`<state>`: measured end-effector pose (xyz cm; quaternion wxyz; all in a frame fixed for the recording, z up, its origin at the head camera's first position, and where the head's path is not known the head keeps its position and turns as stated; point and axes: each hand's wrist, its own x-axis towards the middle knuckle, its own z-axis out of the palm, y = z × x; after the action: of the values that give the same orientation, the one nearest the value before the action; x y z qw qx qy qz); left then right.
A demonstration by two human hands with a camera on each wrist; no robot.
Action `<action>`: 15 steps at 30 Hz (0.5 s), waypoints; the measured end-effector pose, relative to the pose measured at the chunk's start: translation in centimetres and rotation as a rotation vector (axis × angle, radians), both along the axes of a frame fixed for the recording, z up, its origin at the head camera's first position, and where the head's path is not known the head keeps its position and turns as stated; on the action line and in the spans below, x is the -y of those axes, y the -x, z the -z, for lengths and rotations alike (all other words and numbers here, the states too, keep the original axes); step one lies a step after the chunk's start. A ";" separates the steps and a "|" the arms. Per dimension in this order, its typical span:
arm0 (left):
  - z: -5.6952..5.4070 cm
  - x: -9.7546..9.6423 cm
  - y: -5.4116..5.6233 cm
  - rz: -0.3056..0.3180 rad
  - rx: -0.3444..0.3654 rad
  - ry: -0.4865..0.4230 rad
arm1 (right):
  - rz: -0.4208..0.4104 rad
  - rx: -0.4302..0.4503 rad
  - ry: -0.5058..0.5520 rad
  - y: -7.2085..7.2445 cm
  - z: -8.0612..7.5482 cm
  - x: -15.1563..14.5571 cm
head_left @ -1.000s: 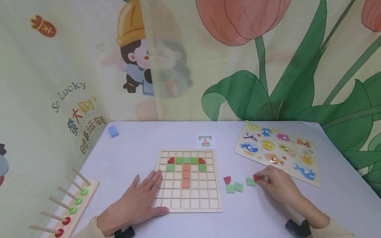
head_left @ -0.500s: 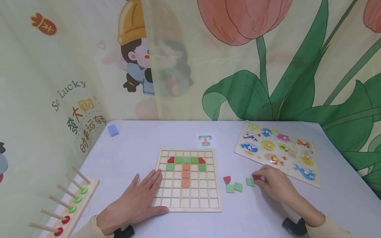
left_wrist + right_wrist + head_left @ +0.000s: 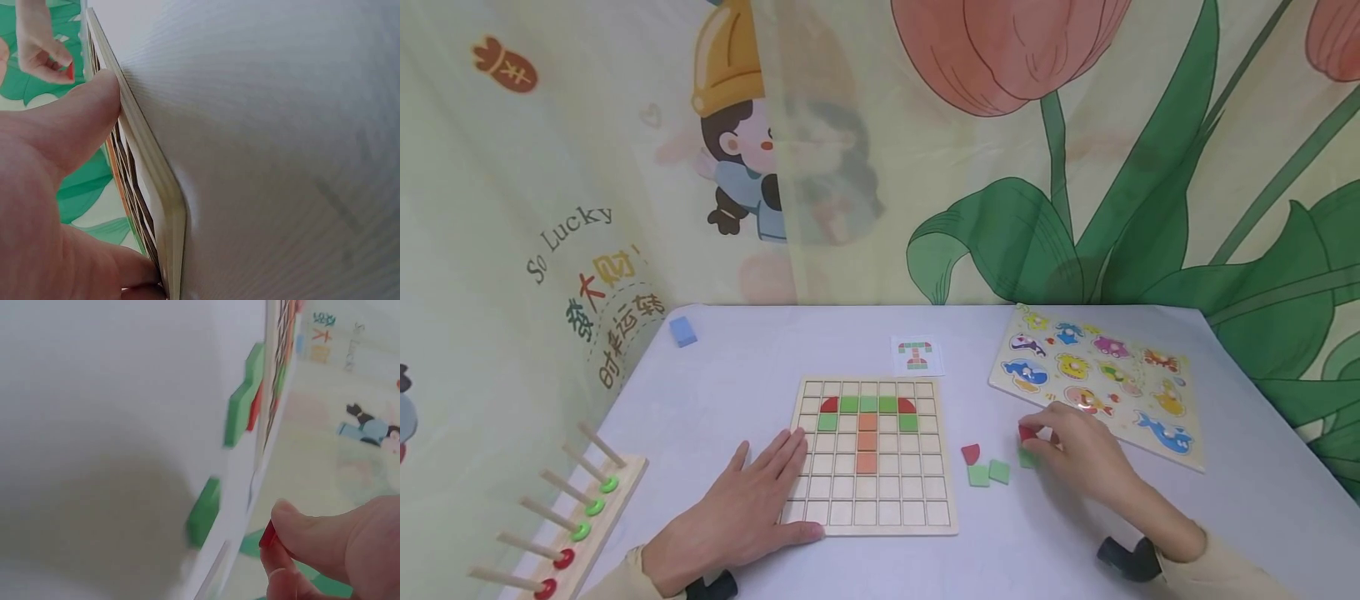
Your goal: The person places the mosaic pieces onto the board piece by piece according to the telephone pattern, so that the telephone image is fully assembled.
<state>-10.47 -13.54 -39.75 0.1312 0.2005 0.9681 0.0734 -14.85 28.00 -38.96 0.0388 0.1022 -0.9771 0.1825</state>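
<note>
My left hand point(image 3: 737, 504) lies on the left edge of the wooden grid board point(image 3: 880, 531), fingers extended and thumb at its near edge. In the left wrist view the thumb point(image 3: 81, 119) presses on the rim. My right hand point(image 3: 1082, 446) pinches a red quarter-circle tile point(image 3: 1026, 432) between thumb and fingertips. In the right wrist view this red tile point(image 3: 268, 535) is up off the table. Under it, a green square tile point(image 3: 1027, 459) is partly covered by the hand. On the board, green, orange and red tiles form a T-like shape.
Right of the board lie another red quarter-circle tile point(image 3: 971, 454) and two green square tiles point(image 3: 978, 476). A pattern card point(image 3: 917, 356) sits behind the board. An animal puzzle board point(image 3: 1097, 379) is at the right, a peg rack point(image 3: 591, 533) at the left, and a blue block point(image 3: 683, 332) at the back left.
My right hand has shifted left and a little up, bringing the red quarter-circle tile above the nearby green square. The left hand stays on the board.
</note>
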 end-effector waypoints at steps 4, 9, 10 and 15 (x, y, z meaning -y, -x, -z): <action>0.1 -0.1 0.0 -0.005 0.001 0.001 | -0.040 0.001 0.015 0.1 -0.3 2.2; 0.2 -0.1 0.1 -0.007 0.003 0.005 | -0.118 0.031 0.047 0.3 -0.2 5.2; 0.2 -0.1 0.1 -0.006 0.002 0.005 | -0.143 0.031 0.054 0.4 -0.1 5.8; 0.2 0.0 0.0 -0.002 -0.003 0.001 | -0.274 0.027 0.084 0.6 0.2 8.9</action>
<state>-10.47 -13.58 -39.90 0.1296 0.1998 0.9685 0.0726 -15.48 19.12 -39.11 0.0045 0.2302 -0.9459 0.2284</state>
